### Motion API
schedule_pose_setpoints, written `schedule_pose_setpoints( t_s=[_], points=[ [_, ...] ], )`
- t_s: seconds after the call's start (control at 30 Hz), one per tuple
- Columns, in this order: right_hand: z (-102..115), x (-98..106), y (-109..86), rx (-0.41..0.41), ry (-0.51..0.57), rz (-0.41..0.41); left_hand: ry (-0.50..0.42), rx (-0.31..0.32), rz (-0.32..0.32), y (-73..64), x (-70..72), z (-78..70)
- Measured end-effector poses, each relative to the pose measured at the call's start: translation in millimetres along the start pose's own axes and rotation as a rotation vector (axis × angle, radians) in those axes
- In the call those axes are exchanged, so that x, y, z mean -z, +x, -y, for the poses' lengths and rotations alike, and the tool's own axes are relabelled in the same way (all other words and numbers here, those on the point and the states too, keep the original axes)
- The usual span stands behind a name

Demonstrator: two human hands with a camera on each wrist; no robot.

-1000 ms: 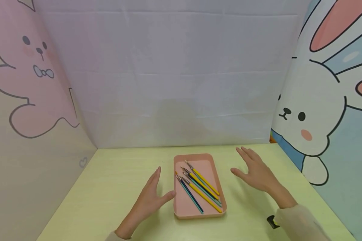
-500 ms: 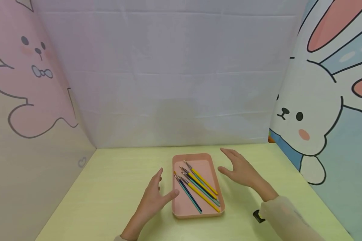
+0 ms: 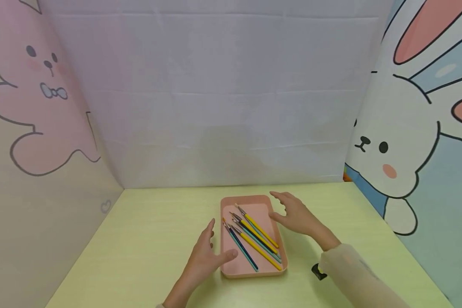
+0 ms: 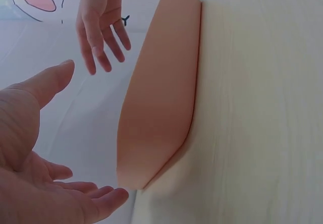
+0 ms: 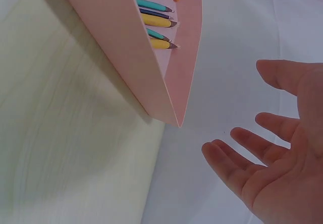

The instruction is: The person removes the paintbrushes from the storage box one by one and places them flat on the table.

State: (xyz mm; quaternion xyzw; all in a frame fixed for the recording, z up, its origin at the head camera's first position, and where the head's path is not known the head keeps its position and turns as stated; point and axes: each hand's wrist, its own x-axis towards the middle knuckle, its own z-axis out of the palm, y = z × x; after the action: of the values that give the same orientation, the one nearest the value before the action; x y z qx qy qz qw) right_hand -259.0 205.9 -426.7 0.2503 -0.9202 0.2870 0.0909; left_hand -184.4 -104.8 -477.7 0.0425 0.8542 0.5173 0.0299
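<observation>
A shallow pink tray (image 3: pixel 231 269) lies on the table with several paintbrushes (image 3: pixel 256 244) in it, their handles yellow, teal and dark blue. My left hand (image 3: pixel 205 256) is at the tray's left side, fingers spread and thumb over the near left rim in the head view. On the far right side, my right hand (image 3: pixel 298 214) has its fingers apart and its thumb tip over the rim in that view. Neither hand holds anything. In the right wrist view, brush tips (image 5: pixel 159 19) show over the tray wall (image 5: pixel 116 37), and the right fingers (image 5: pixel 227 163) are relaxed.
The tray stands on a pale yellow-green table (image 3: pixel 158 231). A white cloth (image 3: pixel 223 85) hangs at the back, with rabbit-printed panels (image 3: pixel 408 141) at the sides. A small black object (image 3: pixel 318 272) shows beside the right sleeve (image 3: pixel 354 273).
My right hand has moved left, from away from the tray to its right rim. My left hand has shifted slightly right and closer to the tray. Tray and brushes lie as before.
</observation>
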Motion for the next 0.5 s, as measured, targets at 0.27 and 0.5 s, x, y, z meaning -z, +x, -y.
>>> schedule_pose_setpoints(
  t_s=[0.27, 0.5],
  points=[
    [3.9, -9.5, 11.8, -0.032, 0.036, 0.018, -0.034, 0.035, -0.006, -1.6, -6.2, -2.0],
    [5.5, -10.0, 19.2, -0.072, 0.116, 0.066, -0.075, 0.043, 0.035, -1.2, -13.6, 1.8]
  ],
)
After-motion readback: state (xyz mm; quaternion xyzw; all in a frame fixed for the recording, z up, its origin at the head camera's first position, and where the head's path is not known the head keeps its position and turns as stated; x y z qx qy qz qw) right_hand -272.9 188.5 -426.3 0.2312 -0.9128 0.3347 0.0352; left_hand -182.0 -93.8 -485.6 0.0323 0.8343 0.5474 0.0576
